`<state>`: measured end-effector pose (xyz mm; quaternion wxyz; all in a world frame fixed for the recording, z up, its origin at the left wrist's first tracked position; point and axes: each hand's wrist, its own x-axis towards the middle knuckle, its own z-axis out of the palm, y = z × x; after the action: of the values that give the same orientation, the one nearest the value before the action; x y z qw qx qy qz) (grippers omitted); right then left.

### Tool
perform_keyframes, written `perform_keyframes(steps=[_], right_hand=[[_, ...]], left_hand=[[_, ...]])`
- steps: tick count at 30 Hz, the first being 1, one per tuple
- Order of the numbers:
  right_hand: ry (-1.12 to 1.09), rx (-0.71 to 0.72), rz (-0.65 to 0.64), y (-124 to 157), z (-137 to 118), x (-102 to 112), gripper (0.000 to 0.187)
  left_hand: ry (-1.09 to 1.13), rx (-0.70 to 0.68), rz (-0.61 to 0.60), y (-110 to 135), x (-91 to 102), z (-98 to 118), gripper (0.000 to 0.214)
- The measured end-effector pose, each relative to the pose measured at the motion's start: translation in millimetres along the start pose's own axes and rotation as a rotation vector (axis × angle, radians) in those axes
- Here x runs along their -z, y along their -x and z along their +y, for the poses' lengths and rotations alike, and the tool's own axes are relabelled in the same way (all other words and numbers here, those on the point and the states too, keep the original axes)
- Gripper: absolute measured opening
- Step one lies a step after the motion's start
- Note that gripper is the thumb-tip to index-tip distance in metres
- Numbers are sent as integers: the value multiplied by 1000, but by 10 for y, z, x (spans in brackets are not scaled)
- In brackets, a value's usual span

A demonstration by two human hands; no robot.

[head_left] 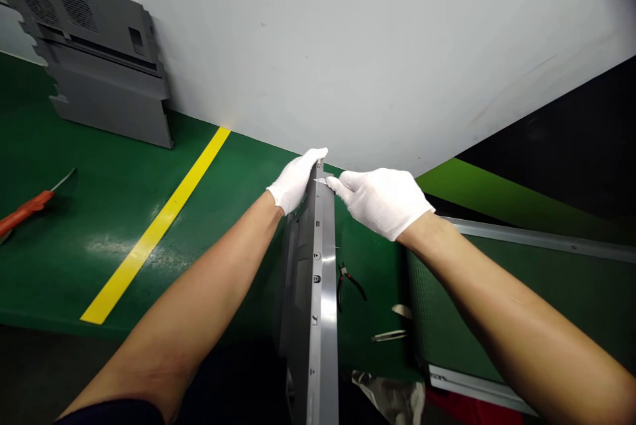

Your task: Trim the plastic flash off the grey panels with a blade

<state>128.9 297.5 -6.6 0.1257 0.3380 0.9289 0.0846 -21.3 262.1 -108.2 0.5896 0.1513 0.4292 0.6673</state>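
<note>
As my gloved left hand (295,180) curls its fingers over the top edge of a grey flat panel (318,292), my right hand (380,203) pinches a thin blade (320,181) between its fingers at that edge. The panel stands upright above the green floor (114,266), no seam visibly opened yet; pliers (348,283) and a vented grey casing (94,47) lie apart from it.

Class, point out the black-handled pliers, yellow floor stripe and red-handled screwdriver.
black-handled pliers (340,292), head view, on one handle
yellow floor stripe (156,226), head view, along its middle
red-handled screwdriver (27,211), head view, on the handle
</note>
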Motion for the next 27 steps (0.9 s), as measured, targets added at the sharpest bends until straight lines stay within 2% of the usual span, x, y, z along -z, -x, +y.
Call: perform_keyframes(steps=[10, 16, 18, 22, 24, 27], right_hand=[[19, 7, 8, 40, 10, -25, 70], [-38, 99, 60, 256, -73, -96, 77], [-92, 117, 90, 323, -73, -146, 74], [-358, 85, 197, 335, 4, -223, 59], [-589, -34, 235, 279, 27, -243, 59], [-904, -217, 203, 161, -25, -258, 61]], left_hand=[[-58, -30, 4, -33, 7, -17, 42], [-42, -5, 57, 19, -31, 44, 40], [-45, -3, 76, 39, -45, 63, 39], [-34, -23, 39, 33, -27, 48, 39], [-40, -12, -5, 17, -6, 27, 40], [-45, -8, -6, -10, 12, -4, 41]])
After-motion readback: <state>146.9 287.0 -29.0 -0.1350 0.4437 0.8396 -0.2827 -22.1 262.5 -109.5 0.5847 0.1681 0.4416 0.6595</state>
